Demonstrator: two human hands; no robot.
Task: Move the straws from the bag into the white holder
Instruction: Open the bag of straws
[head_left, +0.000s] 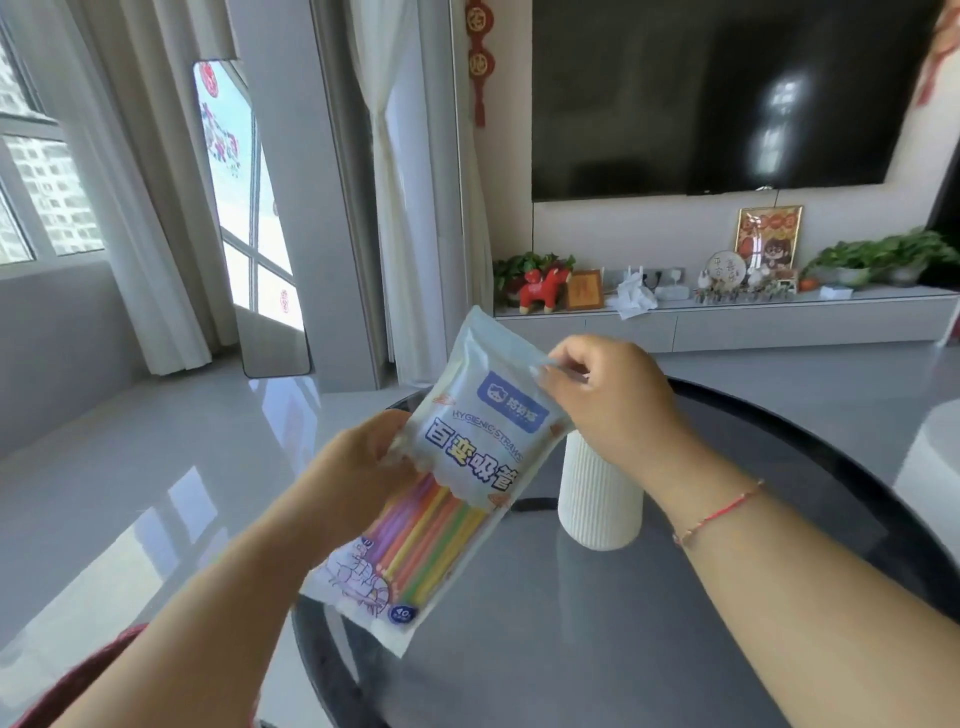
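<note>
The bag (462, 467) of straws (431, 540) is held up in the air above the near left part of the round dark glass table (727, 649), tilted so its top leans away toward the far wall. The left hand (363, 467) grips the bag by its left edge about halfway up, fingers curled round the plastic. The right hand (608, 400) pinches the bag's upper right edge near the top seal, thumb and fingertips closed on it. Through the clear lower half the straws show as a bundle of pink, orange, yellow, green and purple, all of them inside the bag. The white holder (597, 493), a ribbed vase, stands upright on the table just right of the bag and behind it, its neck hidden by the bag's corner and the right hand. A thin red string bracelet (722, 512) circles the right wrist. Far off, a dark television (717, 93) hangs on the wall above a low cabinet (727, 322).
</note>
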